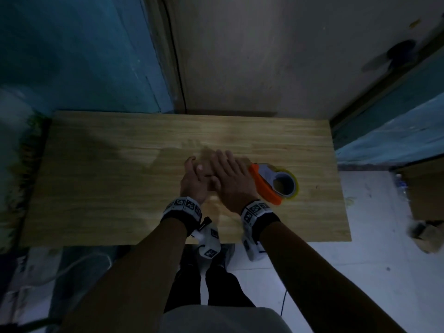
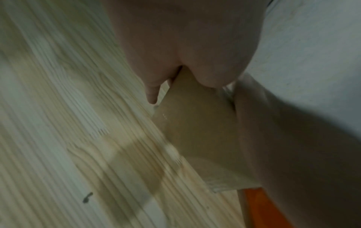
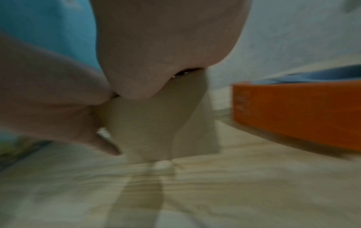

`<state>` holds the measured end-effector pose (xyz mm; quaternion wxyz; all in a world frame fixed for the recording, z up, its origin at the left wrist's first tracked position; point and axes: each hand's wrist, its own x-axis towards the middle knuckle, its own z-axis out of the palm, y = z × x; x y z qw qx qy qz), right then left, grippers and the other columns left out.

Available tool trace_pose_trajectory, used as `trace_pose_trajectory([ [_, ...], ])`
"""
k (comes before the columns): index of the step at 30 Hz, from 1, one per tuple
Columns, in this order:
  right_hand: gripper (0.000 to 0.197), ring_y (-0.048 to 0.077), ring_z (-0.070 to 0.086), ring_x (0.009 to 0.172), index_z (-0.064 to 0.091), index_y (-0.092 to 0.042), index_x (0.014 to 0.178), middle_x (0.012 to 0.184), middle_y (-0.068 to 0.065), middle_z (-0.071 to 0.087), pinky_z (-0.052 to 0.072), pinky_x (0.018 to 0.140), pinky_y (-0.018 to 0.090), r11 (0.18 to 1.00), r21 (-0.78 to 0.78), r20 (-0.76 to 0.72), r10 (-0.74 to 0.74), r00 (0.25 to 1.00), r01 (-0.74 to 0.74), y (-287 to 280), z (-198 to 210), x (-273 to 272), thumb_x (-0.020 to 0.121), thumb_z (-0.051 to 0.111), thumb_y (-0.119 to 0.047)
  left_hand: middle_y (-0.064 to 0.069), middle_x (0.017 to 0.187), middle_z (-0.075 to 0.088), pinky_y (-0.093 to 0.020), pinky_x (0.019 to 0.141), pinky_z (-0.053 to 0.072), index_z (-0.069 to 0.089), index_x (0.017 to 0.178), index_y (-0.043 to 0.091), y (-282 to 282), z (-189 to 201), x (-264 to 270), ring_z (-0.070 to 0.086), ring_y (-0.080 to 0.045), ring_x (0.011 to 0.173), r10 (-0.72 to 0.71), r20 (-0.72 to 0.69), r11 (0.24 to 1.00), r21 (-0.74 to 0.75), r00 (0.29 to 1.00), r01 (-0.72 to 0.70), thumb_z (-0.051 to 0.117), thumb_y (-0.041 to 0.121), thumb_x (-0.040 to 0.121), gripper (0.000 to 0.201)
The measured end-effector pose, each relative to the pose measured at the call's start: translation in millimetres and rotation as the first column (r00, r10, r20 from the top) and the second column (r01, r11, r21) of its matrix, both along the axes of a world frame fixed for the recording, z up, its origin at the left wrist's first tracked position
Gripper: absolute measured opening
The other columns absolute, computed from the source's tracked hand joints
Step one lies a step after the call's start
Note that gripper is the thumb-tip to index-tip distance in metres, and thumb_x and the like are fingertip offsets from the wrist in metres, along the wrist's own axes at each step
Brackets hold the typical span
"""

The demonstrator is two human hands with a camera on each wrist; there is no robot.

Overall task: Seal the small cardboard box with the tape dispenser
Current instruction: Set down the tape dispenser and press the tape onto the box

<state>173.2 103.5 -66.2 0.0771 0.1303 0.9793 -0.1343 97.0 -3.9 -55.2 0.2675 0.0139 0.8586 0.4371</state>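
A small tan cardboard box [image 2: 195,131] stands on the wooden table [image 1: 108,188], mostly hidden under both hands in the head view. My left hand [image 1: 194,164] grips the box's left side, with fingers and thumb curled round it. Lying flat on the box top is my right hand [image 1: 225,162], its fingers straight. The right wrist view shows the box [image 3: 156,123] below the palm, with the left hand's fingers [image 3: 58,100] against it. The orange tape dispenser [image 1: 271,186], with its yellowish roll, lies on the table just right of my right hand.
The table's far edge sits against a grey wall [image 1: 264,56], with a blue wall [image 1: 72,56] to the left. Pale floor tiles [image 1: 372,236] and a brown box [image 1: 425,188] are to the right. Bare tabletop shows on the left.
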Motion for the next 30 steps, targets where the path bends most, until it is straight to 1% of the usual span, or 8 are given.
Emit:
trace_pose_trajectory([
  [3,0.058,0.020,-0.009,0.152,0.002,-0.019,0.159,0.166,0.002,-0.005,0.001,0.124,0.040,0.948,-0.249,-0.054,-0.218,0.975,0.198,19,-10,21,0.108,0.025,-0.035,-0.017,0.129,0.058,-0.031,0.076,0.044,0.029,0.146,0.023,1,0,3,0.060,-0.037,0.107,0.025,0.011,1.000,-0.008,1.000,-0.025,0.029,0.040,0.103,0.047],
  [6,0.061,0.025,-0.003,0.153,-0.003,-0.012,0.158,0.166,0.010,-0.003,0.009,0.124,0.042,0.711,-0.650,-0.072,-0.410,0.909,0.269,11,-13,29,0.109,0.032,-0.022,-0.013,0.138,0.052,-0.040,0.099,0.046,0.038,0.142,0.019,-2,-8,0,0.053,-0.035,0.122,-0.008,0.068,0.999,0.034,0.998,0.006,0.028,0.046,0.101,0.051],
  [10,0.069,0.008,0.015,0.143,-0.014,-0.018,0.157,0.162,-0.002,0.001,0.027,0.105,0.013,0.373,-0.856,0.104,-0.552,0.827,0.357,2,1,31,0.108,0.033,-0.026,-0.012,0.140,0.050,-0.047,0.106,0.041,0.044,0.138,0.021,-6,-10,-8,0.050,-0.033,0.125,-0.057,0.201,0.996,0.085,0.978,0.040,0.026,0.052,0.099,0.053],
  [13,0.068,0.015,0.011,0.150,-0.007,-0.029,0.158,0.166,-0.002,-0.003,0.024,0.119,0.033,0.207,-0.894,0.201,-0.606,0.769,0.397,4,-2,30,0.107,0.037,-0.038,-0.011,0.152,0.037,-0.044,0.113,0.033,0.033,0.148,0.020,-5,-4,-10,0.040,-0.033,0.136,-0.059,0.256,0.997,0.057,0.965,0.046,0.024,0.053,0.099,0.060],
  [19,0.070,0.026,0.016,0.152,0.002,-0.015,0.159,0.166,0.010,0.010,0.024,0.121,0.042,0.402,-0.808,0.167,-0.545,0.822,0.430,8,-9,26,0.105,0.034,-0.044,-0.003,0.095,0.056,-0.032,0.083,0.039,0.045,0.133,0.010,-6,13,-12,0.052,-0.023,0.097,-0.163,0.184,0.984,-0.046,0.969,0.174,0.018,0.046,0.103,0.055],
  [23,0.082,0.035,0.015,0.150,0.014,-0.010,0.158,0.162,0.017,0.016,0.020,0.120,0.051,0.572,-0.688,0.071,-0.560,0.825,0.447,5,-4,23,0.094,0.029,-0.059,-0.026,0.108,0.058,-0.043,0.084,0.048,0.050,0.127,0.008,-14,14,-21,0.059,-0.042,0.100,-0.225,0.143,0.956,-0.158,0.964,0.247,0.021,0.054,0.098,0.062],
  [27,0.065,0.033,0.028,0.144,0.022,-0.018,0.156,0.156,0.015,0.024,0.032,0.114,0.048,0.565,-0.742,-0.028,-0.564,0.825,0.361,6,8,19,0.100,0.043,-0.044,-0.007,0.083,0.055,-0.028,0.068,0.040,0.054,0.107,0.016,-22,25,-29,0.052,-0.020,0.069,-0.183,0.044,0.983,-0.015,0.982,0.184,0.030,0.042,0.102,0.036],
  [30,0.052,0.026,0.041,0.132,0.036,-0.016,0.149,0.144,0.009,0.038,0.038,0.106,0.036,0.528,-0.774,-0.042,-0.595,0.802,0.351,5,17,15,0.101,0.052,-0.031,0.000,0.104,0.052,-0.029,0.080,0.038,0.056,0.122,0.021,-27,27,-31,0.050,-0.016,0.090,-0.086,0.045,0.993,0.089,0.995,0.082,0.035,0.043,0.100,0.037],
])
